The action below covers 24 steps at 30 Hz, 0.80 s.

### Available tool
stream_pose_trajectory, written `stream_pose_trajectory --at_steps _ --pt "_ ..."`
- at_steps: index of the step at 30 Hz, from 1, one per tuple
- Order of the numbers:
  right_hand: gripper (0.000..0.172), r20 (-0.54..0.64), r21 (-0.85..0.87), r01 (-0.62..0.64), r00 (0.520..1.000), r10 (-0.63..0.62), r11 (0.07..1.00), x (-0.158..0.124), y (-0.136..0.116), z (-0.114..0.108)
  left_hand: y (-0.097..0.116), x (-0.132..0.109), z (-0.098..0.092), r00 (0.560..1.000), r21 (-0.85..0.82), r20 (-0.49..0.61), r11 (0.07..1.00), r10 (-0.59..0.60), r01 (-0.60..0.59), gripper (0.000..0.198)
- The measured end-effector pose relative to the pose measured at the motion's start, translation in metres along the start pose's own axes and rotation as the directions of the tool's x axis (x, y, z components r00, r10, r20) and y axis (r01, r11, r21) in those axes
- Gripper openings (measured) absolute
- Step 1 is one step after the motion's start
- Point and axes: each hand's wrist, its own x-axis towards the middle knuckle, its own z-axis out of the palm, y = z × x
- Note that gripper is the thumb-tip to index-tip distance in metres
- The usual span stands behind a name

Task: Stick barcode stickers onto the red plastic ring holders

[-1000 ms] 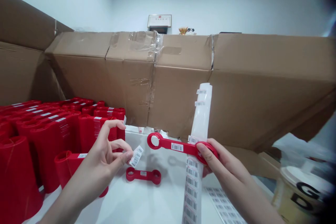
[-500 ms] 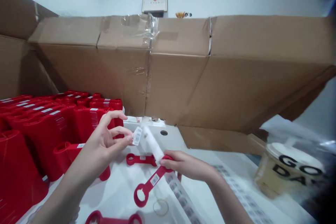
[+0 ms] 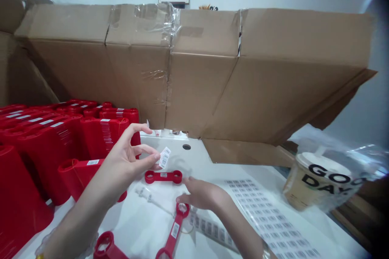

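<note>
Pinching a barcode sticker between thumb and forefinger, my left hand hovers over the white table. My right hand lies with fingertips on a red double-ring wrench lying flat there; I cannot tell whether it grips.

**Label aloft, red bar flat**

Small white barcode label, tilted, pinched at the left hand's fingertips above the worktop; red ring-ended bar lies flat and diagonal, labelled mid-shaft, far ring under the right hand's fingertips.
</note>
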Motion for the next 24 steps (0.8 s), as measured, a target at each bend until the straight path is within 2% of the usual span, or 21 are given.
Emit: stream_pose_trajectory --at_steps 2,3,4,5,6,7,8,9,10,11,18,24 --pt "0.041 -0.189 -0.009 0.061 0.980 -0.062 0.998 -0.022 -0.015 -0.010 0.001 -0.001 0.005 1.000 -0.032 -0.004 0.999 -0.029 0.029 0.048" --pt "0.036 -0.296 0.020 0.143 0.946 -0.130 0.990 -0.032 -0.023 -0.014 0.002 -0.001 0.007 0.999 -0.045 -0.006 0.998 -0.033 0.032 0.048" --pt "0.028 -0.445 0.050 0.304 0.860 -0.251 0.951 -0.043 -0.030 -0.017 0.001 -0.001 0.008 1.000 -0.055 -0.012 0.998 -0.028 0.027 0.048" --pt "0.018 -0.597 0.026 0.463 0.718 -0.358 0.886 -0.051 -0.038 -0.019 0.001 -0.002 0.009 1.000 -0.063 -0.020 0.998 -0.021 0.019 0.049" --pt "0.010 -0.718 -0.049 0.587 0.542 -0.437 0.808 -0.059 -0.045 -0.020 0.000 -0.002 0.011 1.000 -0.069 -0.027 0.998 -0.012 0.010 0.050" --pt "0.008 -0.787 -0.149 0.665 0.368 -0.495 0.731 -0.064 -0.050 -0.019 -0.001 -0.003 0.011 1.000 -0.080 -0.031 0.997 -0.001 -0.001 0.051" --pt "0.011 -0.811 -0.250 0.693 0.232 -0.537 0.676 -0.068 -0.055 -0.017 -0.002 -0.004 0.012 0.999 -0.097 -0.036 0.995 0.012 -0.016 0.052" --pt "0.015 -0.809 -0.331 0.694 0.140 -0.570 0.640 -0.071 -0.059 -0.015 -0.003 -0.005 0.013 0.999 -0.116 -0.042 0.993 0.026 -0.031 0.052" --pt "0.018 -0.798 -0.388 0.683 0.086 -0.596 0.619 -0.072 -0.062 -0.013 -0.004 -0.006 0.014 0.998 -0.134 -0.046 0.990 0.039 -0.045 0.051" --pt "0.021 -0.790 -0.425 0.667 0.056 -0.611 0.611 -0.073 -0.064 -0.011 -0.004 -0.007 0.016 0.998 -0.151 -0.045 0.987 0.049 -0.056 0.050" --pt "0.023 -0.777 -0.521 0.616 -0.055 -0.627 0.591 -0.075 -0.067 -0.009 0.003 -0.014 0.023 0.999 -0.271 0.006 0.962 0.044 -0.041 0.046" --pt "0.027 -0.767 -0.584 0.534 -0.113 -0.632 0.612 -0.075 -0.069 -0.007 0.010 -0.020 0.026 0.996 -0.319 0.022 0.944 -0.086 0.088 0.044"
